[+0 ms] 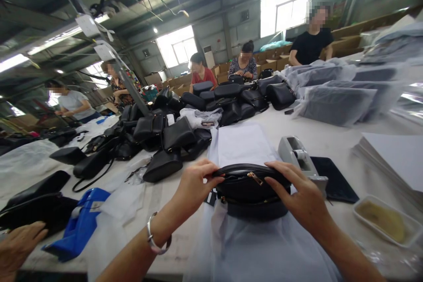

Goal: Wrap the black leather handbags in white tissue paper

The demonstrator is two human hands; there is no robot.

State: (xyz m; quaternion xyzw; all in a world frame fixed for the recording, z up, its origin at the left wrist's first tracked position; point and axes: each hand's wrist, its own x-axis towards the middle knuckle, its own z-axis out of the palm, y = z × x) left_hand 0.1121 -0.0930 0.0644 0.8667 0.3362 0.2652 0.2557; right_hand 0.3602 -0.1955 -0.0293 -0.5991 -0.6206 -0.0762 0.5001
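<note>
A black bag [253,191] with a gold zipper pull rests on translucent plastic wrapping [264,246] in front of me. My left hand [200,180] pinches the bag's upper left edge, thumb and fingers on either side of it. On the opposite end, my right hand [294,185] grips the upper right edge, its thumb near the zipper pull. White paper [243,143] lies just behind the bag. A small dark tag [210,198] shows at its left side.
Black bags [178,134] are heaped at the left and centre. A blue tape dispenser [79,224] and another person's hand [21,244] are at the left. At the right are a grey dispenser [297,154], a dark tablet-like object [333,178] and a plastic tray [386,220].
</note>
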